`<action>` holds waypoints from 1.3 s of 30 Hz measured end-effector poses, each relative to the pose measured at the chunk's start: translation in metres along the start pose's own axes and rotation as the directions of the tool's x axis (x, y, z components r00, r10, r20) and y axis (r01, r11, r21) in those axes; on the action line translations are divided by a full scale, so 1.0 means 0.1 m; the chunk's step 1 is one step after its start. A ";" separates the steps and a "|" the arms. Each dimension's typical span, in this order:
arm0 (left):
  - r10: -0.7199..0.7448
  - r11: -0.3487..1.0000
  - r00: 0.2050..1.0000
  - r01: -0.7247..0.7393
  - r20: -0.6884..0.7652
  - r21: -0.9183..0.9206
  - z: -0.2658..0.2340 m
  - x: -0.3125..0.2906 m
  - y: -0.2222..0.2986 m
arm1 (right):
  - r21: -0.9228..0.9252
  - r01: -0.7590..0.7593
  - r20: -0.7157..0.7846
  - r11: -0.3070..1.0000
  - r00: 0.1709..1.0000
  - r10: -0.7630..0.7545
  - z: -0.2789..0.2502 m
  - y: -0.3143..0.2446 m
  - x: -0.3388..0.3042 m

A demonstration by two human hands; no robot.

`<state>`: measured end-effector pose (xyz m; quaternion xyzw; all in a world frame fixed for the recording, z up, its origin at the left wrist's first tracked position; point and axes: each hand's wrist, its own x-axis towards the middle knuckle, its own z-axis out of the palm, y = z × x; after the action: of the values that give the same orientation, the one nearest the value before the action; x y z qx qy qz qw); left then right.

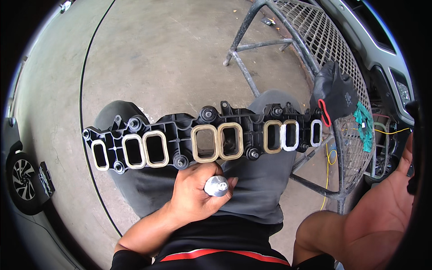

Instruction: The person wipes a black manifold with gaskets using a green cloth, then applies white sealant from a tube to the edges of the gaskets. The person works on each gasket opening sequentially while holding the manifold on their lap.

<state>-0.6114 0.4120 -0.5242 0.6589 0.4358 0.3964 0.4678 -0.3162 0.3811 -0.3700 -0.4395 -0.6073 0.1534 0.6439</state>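
Across my knees lies a long black plastic intake manifold (pixel 178 141), its row of rounded rectangular ports facing up. Beige gaskets rim most ports; the two rightmost rims (pixel 290 135) look white or silvery. My left hand (pixel 193 191) is wrapped round a silver tube (pixel 216 186), whose tip points up toward me, just below the middle of the manifold. At the far right my right arm is raised and bent, and my right hand (pixel 406 155) is cut off by the dark picture edge. Its fingers are mostly hidden, so I cannot tell what it holds.
A metal-framed stand with a mesh top (pixel 310 22) is at the right. On it lie a black glove with red cuff (pixel 335 90) and a teal cloth (pixel 363 123). A vehicle front (pixel 378 40) stands beyond. A black cable (pixel 83 67) crosses the concrete floor; a wheel (pixel 23 180) is far left.
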 end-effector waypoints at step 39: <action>-0.025 1.000 1.000 0.025 -0.010 -0.016 0.00 -0.01 0.02 | -0.598 0.274 0.574 0.753 0.802 0.164 0.64 0.71 -0.23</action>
<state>-0.6112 0.4112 -0.5224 0.6477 0.4434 0.3973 0.4755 -0.3558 0.4286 -0.4467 -0.5462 -0.8048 0.0403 0.2290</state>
